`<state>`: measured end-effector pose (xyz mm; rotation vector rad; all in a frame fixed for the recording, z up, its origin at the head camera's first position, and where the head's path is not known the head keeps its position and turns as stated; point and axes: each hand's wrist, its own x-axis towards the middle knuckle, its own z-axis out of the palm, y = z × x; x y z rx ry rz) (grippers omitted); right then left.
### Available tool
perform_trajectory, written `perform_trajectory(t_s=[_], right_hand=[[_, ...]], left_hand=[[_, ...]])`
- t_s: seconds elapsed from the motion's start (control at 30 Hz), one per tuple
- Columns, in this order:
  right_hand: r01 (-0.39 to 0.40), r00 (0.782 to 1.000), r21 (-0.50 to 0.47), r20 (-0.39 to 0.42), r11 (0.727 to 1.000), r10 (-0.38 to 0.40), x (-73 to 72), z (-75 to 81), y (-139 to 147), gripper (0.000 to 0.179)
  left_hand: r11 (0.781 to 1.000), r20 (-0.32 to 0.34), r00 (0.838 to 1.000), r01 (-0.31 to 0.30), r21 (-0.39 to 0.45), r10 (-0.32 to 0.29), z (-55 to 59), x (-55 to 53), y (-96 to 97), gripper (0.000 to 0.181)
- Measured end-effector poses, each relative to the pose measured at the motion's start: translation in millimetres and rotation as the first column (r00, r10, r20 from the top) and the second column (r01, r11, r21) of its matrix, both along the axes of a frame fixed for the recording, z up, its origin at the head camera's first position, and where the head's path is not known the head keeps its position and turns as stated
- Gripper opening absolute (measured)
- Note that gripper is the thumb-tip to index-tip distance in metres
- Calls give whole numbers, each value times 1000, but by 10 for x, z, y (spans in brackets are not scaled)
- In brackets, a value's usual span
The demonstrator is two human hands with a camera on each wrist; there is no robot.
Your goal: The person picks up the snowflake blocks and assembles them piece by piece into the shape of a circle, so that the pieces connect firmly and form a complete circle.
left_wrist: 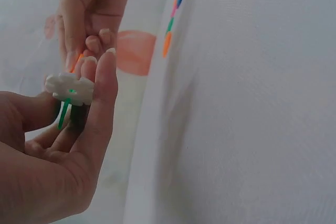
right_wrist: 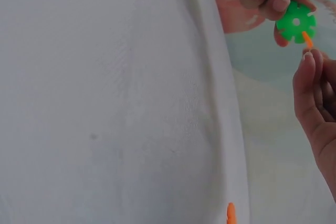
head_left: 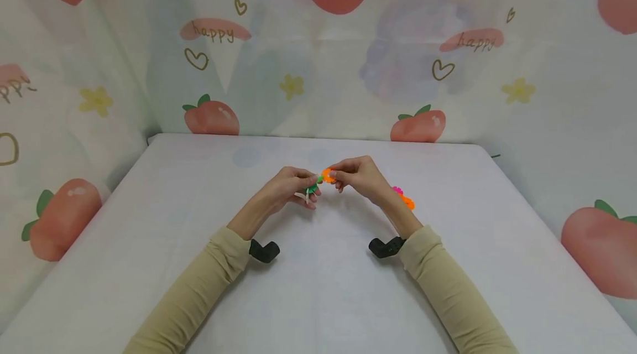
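My left hand (head_left: 288,183) grips a green notched plastic disc (right_wrist: 286,26) joined to a white one (left_wrist: 69,86); these look like interlocking snowflake discs. A green edge pokes through the white disc in the left wrist view. Thumb and fingertips of my right hand (head_left: 362,178) pinch an orange notched disc (head_left: 327,176). Seen edge-on in the right wrist view, the orange disc (right_wrist: 307,40) meets the green disc's rim near its slots. Both hands are held close together above the table, and the fingers cover part of each disc.
On the white-covered table (head_left: 318,287), a pink disc (head_left: 397,190) and an orange disc (head_left: 408,202) lie beside my right forearm. The left wrist view also shows green and blue discs in that row. A printed cloth wall (head_left: 328,66) stands behind the table.
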<state>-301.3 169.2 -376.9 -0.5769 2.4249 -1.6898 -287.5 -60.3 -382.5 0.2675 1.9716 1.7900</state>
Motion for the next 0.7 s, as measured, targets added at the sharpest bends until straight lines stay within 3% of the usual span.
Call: perform_trajectory(t_s=[0.23,0.47,0.57,0.7], right_hand=[[-25,999,18,29,1000,25,3,-9,-7,22],[16,1000,-32,8,999,-15,6,-1,-69,20],[0,1000,-36,21,999,1,11,-16,-106,21],[-10,999,-33,33,999,11,-4,-41,-71,25]], left_hand=[[1000,-11,1000,2,-21,-2,-32,4,-3,40],[983,-43,982,181,-18,-182,14,-6,-68,46],[985,-35,985,170,-36,-172,17,-14,-84,45],[993,-51,994,93,-72,-97,12,-25,-79,41]])
